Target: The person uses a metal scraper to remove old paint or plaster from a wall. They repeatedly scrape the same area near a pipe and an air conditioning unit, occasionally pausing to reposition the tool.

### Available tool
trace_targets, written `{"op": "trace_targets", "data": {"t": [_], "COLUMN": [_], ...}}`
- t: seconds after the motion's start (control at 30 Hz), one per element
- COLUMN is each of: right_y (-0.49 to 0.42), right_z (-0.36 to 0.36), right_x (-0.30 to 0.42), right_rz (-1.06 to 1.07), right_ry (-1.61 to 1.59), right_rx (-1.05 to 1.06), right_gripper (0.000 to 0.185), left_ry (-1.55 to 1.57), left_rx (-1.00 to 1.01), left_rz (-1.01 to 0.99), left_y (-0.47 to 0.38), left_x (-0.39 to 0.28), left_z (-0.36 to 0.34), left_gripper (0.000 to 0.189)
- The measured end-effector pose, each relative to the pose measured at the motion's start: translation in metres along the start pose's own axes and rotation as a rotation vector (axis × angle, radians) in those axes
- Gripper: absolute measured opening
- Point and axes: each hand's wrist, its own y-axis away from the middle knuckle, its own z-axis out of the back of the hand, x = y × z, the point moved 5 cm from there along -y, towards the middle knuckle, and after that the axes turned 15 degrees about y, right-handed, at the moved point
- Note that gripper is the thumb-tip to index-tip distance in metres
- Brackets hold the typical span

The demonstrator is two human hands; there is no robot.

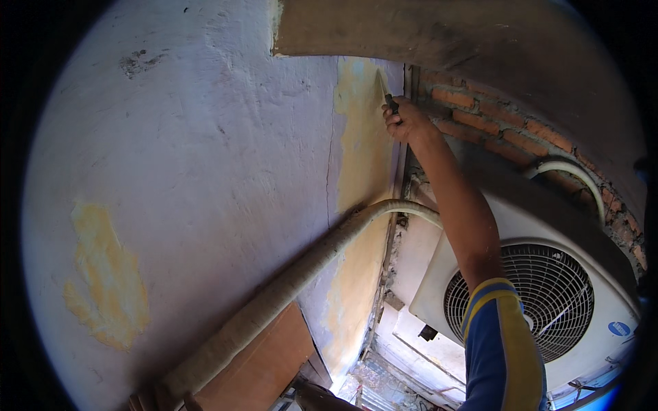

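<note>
My right hand [403,120] is raised to the upper part of the wall and grips a scraper [393,104] by its dark handle. The thin metal blade points up and appears to meet a yellowish bare patch [362,133] in the pale lilac painted wall [247,144]. Only the fingers of my left hand [159,399] show, at the bottom edge beside the lower end of a wrapped pipe [288,285]. The frame cuts off the rest of that hand, so its grip is unclear.
A Samsung air-conditioner outdoor unit [432,293] with a round fan grille stands right, below exposed brickwork [475,122]. Overhead juts a brown ledge [360,31]. The pipe slants across the wall above a brown board [262,354]. A vertical crack [329,169] runs beside the patch.
</note>
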Motion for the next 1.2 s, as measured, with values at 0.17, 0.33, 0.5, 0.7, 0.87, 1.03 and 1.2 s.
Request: {"op": "trace_targets", "data": {"t": [0.17, 0.33, 0.5, 0.7, 0.87, 1.03, 1.2], "right_y": [-0.045, -0.062, -0.03, -0.031, -0.057, -0.052, -0.076], "right_z": [0.012, 0.021, 0.002, 0.018, 0.024, 0.029, 0.044], "right_x": [0.03, 0.045, 0.004, -0.004, 0.031, -0.017, -0.031], "right_rz": [-0.027, -0.028, 0.029, 0.028, -0.03, -0.028, -0.045], "right_ry": [-0.083, 0.054, -0.131, -0.134, -0.019, -0.051, 0.051], "right_rx": [-0.043, -0.237, -0.102, -0.192, -0.286, -0.231, -0.215], "right_gripper": [0.014, 0.018, 0.014, 0.015, 0.016, 0.022, 0.024], "left_ry": [0.016, 0.008, 0.006, 0.026, -0.018, -0.027, 0.0], "left_rx": [0.005, 0.03, 0.059, 0.018, 0.041, 0.058, -0.01], "left_rz": [0.013, -0.012, 0.005, -0.022, -0.013, -0.019, -0.033], "left_y": [-0.001, -0.003, -0.001, 0.0, -0.001, -0.002, 0.0], "left_x": [-0.001, -0.001, 0.0, -0.001, -0.001, -0.002, -0.002], "left_z": [0.0, 0.0, -0.002, -0.001, -0.001, -0.001, -0.001], "left_gripper": [0.031, 0.032, 0.036, 0.038, 0.039, 0.038, 0.034]}}
